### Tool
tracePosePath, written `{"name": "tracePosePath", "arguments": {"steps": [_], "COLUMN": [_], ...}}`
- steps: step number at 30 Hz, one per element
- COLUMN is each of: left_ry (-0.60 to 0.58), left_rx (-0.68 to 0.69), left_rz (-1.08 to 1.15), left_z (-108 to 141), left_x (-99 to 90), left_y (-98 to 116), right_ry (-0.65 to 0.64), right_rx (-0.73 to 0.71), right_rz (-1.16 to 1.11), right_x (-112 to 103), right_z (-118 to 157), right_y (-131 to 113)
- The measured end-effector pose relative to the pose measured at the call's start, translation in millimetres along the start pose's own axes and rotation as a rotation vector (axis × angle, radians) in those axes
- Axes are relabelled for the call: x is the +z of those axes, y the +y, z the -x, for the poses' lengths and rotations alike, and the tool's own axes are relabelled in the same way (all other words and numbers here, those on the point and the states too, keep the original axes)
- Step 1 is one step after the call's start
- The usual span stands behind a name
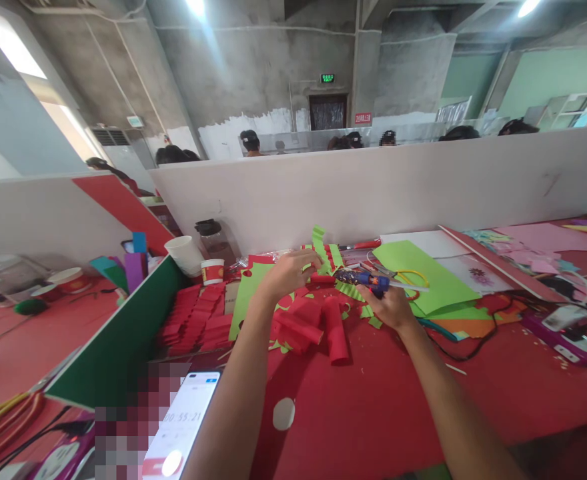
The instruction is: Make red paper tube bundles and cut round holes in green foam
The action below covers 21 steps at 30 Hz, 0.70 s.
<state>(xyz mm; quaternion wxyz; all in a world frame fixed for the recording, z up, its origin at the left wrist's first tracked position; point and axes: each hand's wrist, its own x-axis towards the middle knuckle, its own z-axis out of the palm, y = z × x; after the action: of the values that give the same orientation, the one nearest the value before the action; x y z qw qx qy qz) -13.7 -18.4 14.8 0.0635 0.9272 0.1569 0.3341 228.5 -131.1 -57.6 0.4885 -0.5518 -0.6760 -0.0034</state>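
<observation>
the right hand is wrapped around a blue glue gun, its nozzle pointing toward the left hand. the left hand has its fingers bent over a small red paper piece; whether they pinch it i cannot tell. just behind rises a crimped green strip. on the near side, red paper rolls crowd the space between the forearms, over green scraps. yellow-handled scissors lie just beyond the glue gun, by a large green sheet. left of the left forearm are stacked red strips, then a dark green board standing as a divider. a lit phone sits nearer, beside that forearm. a pale partition closes off the back.
</observation>
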Motion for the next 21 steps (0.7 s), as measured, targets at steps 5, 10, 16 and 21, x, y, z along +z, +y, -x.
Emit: {"name": "tracePosePath", "arguments": {"steps": [5,10,16,21], "left_ry": [0.011,0.003,0.007,0.032], "left_rx": [-0.013,-0.014,-0.006,-0.001], "left_rz": [0.011,-0.019,-0.025,-0.011], "left_z": [-0.1,-0.7,-1.1,-0.4], "left_x": [-2.3,-3.4,-2.9,-2.8], "left_y": [0.5,4.0,4.0,1.5], "right_ry": [0.016,0.011,0.009,0.026], "right_rx": [0.004,-0.009,-0.012,-0.019], "right_rz": [0.012,0.016,0.045,0.039], "right_x": [0.0,-0.9,0.4,-1.8], "right_z": [-0.7,-1.1,-0.5,-1.9], "right_y": [-0.8,-5.5,-2.4,-0.6]}}
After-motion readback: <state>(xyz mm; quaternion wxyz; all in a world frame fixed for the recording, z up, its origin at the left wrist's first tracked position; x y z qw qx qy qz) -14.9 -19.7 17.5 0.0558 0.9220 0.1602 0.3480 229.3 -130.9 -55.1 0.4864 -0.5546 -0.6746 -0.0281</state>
